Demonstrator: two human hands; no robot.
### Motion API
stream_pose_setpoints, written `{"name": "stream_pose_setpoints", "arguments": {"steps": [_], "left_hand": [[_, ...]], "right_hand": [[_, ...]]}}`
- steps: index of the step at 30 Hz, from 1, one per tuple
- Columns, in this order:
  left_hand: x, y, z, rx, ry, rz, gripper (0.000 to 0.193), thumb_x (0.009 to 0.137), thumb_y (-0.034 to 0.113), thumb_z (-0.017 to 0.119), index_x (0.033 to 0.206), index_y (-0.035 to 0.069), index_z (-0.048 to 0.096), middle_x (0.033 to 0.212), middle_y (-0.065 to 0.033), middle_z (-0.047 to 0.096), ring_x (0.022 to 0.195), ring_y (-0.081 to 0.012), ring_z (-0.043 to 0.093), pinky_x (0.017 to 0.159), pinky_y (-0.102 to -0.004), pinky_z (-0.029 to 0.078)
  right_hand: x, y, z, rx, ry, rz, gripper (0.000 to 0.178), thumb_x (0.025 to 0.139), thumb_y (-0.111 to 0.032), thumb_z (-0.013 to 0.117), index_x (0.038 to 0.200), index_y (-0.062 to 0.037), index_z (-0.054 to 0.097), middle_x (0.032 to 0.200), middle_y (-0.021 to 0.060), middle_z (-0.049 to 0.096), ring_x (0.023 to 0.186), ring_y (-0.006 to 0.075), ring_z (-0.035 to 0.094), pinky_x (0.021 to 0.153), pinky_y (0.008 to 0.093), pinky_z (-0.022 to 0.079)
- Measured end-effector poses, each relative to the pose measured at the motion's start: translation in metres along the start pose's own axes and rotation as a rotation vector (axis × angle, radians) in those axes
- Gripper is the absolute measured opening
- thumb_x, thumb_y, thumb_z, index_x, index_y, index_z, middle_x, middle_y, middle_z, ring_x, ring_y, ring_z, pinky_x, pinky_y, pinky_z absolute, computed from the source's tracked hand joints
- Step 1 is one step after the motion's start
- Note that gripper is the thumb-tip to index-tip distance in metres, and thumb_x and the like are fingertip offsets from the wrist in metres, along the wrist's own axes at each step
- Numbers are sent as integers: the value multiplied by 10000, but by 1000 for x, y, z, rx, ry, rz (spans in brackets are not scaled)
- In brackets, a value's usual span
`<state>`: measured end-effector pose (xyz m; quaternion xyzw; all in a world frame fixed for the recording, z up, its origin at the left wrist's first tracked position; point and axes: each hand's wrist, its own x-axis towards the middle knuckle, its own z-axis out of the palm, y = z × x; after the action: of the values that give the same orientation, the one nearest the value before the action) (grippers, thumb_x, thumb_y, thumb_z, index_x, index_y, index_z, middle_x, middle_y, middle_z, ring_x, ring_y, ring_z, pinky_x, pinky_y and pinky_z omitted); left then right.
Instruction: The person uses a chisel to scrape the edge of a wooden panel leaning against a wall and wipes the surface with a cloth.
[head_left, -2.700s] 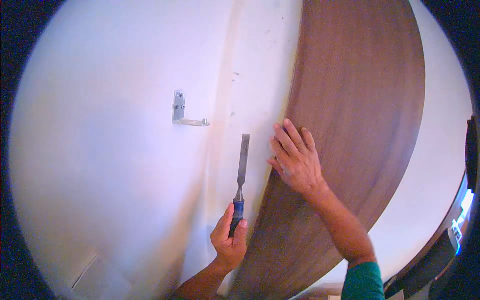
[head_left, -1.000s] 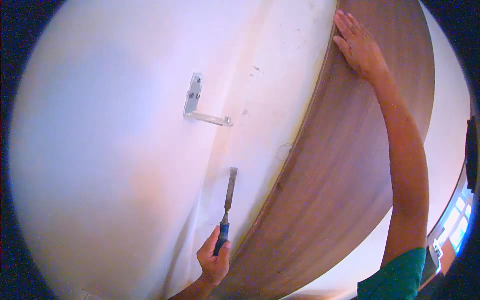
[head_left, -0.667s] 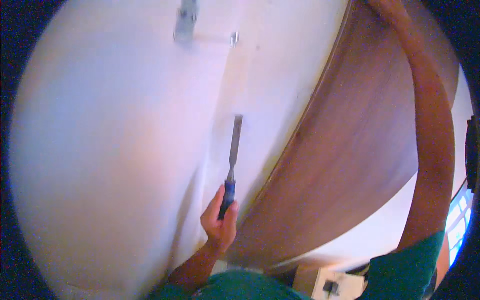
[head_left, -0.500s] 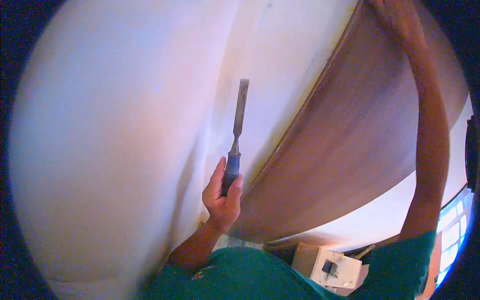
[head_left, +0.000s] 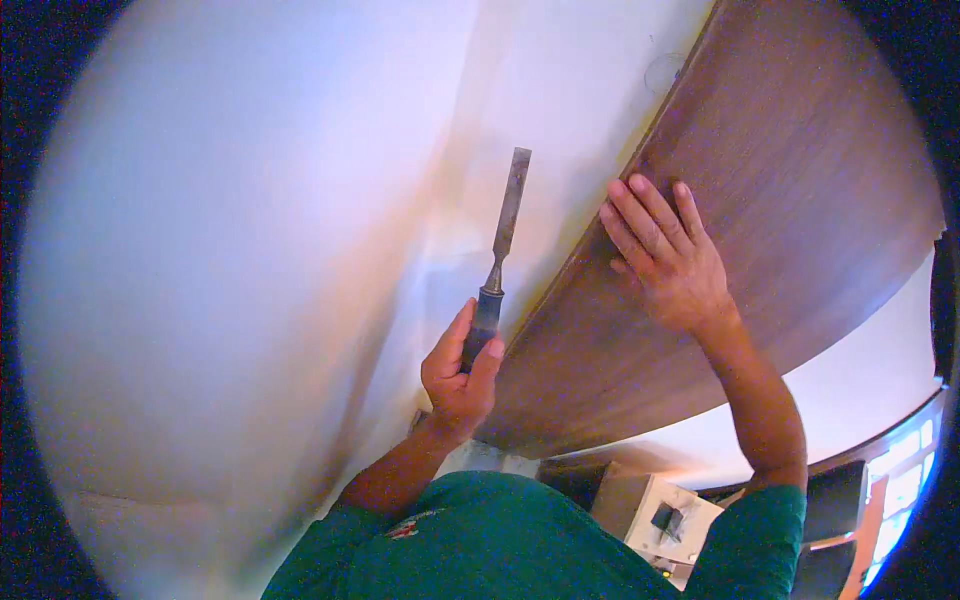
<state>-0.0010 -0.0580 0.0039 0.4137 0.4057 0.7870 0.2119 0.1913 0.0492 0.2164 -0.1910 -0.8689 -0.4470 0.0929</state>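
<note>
A wood chisel (head_left: 509, 218) with a flat steel blade and a dark blue handle points upward, and my left hand (head_left: 460, 375) is closed around its handle. Over on the right, my right hand (head_left: 672, 255) lies with fingers stretched against a brown wooden door (head_left: 740, 200), its fingertips close to the door's long edge. Nothing shows in that hand. The chisel's tip is apart from the door, in front of the pale wall.
A pale wall (head_left: 240, 250) fills the left side. Behind my right arm, low on the right, stands a light box-like surface (head_left: 665, 520) with a dark item on it. A bright window (head_left: 908, 460) is at the far right.
My right hand has come down from the top of the door to its middle, fingers spread near the edge. The chisel in my left hand has shifted slightly right and tilted.
</note>
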Motion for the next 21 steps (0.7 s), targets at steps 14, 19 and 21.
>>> {"name": "stream_pose_setpoints", "arguments": {"steps": [14,19,21], "left_hand": [[1,60,8,10,24,28,587,865,175,716,1383,-20,520,952,-96,700,681,-121,620,607,-261,540],[-5,86,14,175,-214,-76,565,887,105,689,1393,-49,489,1021,-83,674,866,-129,626,791,-271,510],[-14,91,26,269,-221,-143,543,888,104,684,1377,-51,505,1000,-92,672,857,-143,628,788,-278,513]], "right_hand": [[-31,-4,51,262,-104,-208,648,812,-246,571,1404,-5,461,1508,222,391,1445,378,307,1209,499,238],[-59,-22,38,35,-72,-250,651,835,-255,569,1431,-18,456,1582,159,306,1487,317,244,1221,485,191],[-66,-19,34,93,9,-191,533,875,-202,541,1376,-18,538,1553,111,383,1461,301,319,1207,489,222]]}}
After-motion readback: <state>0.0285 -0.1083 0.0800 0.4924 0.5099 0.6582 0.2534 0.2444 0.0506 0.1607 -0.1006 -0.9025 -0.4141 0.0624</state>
